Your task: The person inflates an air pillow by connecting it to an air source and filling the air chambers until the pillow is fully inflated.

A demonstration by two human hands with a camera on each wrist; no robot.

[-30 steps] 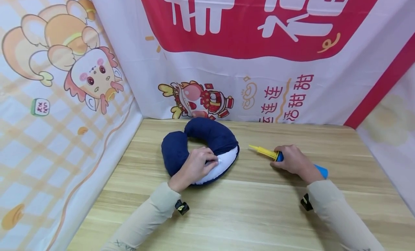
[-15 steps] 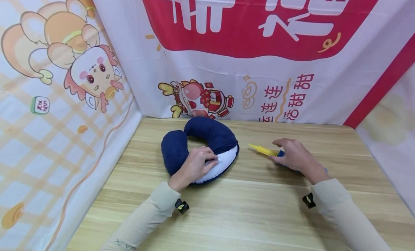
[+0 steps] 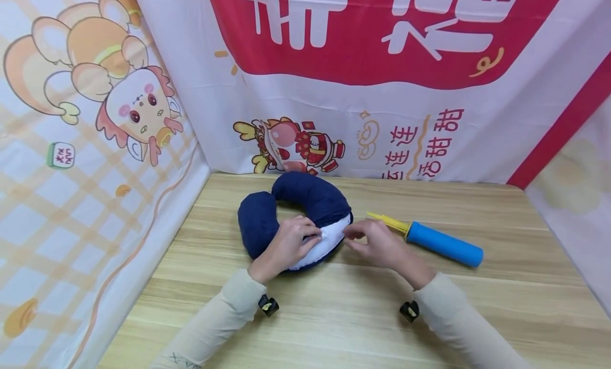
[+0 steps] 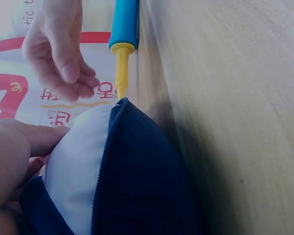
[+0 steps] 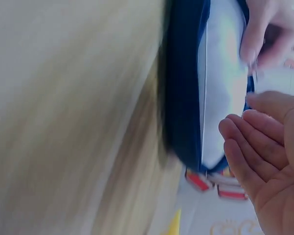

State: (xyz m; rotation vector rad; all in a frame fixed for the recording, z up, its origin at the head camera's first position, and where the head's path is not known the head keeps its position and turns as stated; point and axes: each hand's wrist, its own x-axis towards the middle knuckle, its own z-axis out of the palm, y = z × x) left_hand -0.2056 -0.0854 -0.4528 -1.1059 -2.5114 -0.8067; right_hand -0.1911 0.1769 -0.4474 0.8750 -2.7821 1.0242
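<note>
A navy U-shaped neck pillow (image 3: 312,194) lies on the table, its zipper undone along the curve so the white inflatable inner (image 3: 329,236) bulges out. With thumb and fingertips, my left hand (image 3: 286,242) pinches the small clear valve (image 4: 54,116) on that white surface. My right hand (image 3: 379,243) is just to the right of the pillow, fingers loosely bent and holding nothing, fingertips close by the white inner's edge. Behind the right hand, a hand pump (image 3: 444,244) with a blue barrel and yellow nozzle end lies on the table, the nozzle toward the pillow.
The wood-grain table (image 3: 334,316) backs onto a printed cloth (image 3: 305,93) with red and white designs. Another patterned cloth (image 3: 95,199) borders the left side, and pale cloth stands on the right.
My right hand has let go of the pump, leaving it on the table, and has moved left to the pillow. The left hand keeps its pinch at the valve.
</note>
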